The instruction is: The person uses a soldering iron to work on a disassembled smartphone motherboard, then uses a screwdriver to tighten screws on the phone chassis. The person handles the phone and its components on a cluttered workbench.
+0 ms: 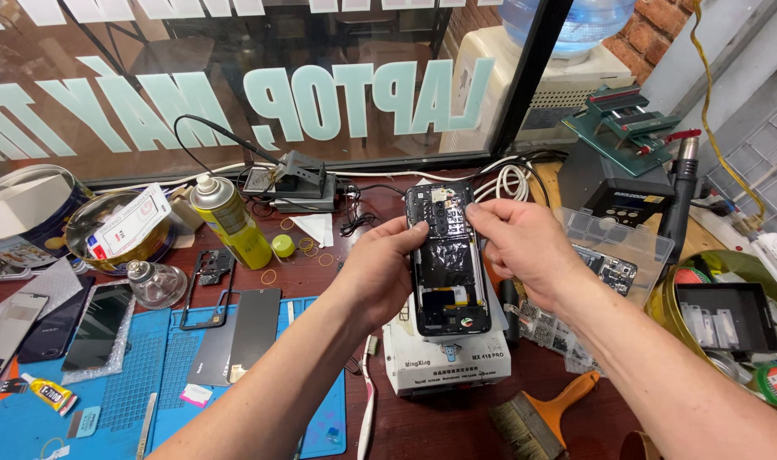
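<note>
Both hands hold an opened phone (444, 260) with its back cover off, so the black internals show. It is held upright above a white box-shaped machine (456, 365). My left hand (378, 271) grips the phone's left edge, thumb near the top. My right hand (518, 243) pinches the top right corner by the camera area.
A blue work mat (158, 383) at the left carries a phone frame (209, 285), a dark back cover (248, 334), several phones and a glue tube (49, 393). A yellow spray can (231, 221), a clear parts box (622, 247), a brush (543, 417) and a soldering station (631, 200) stand around.
</note>
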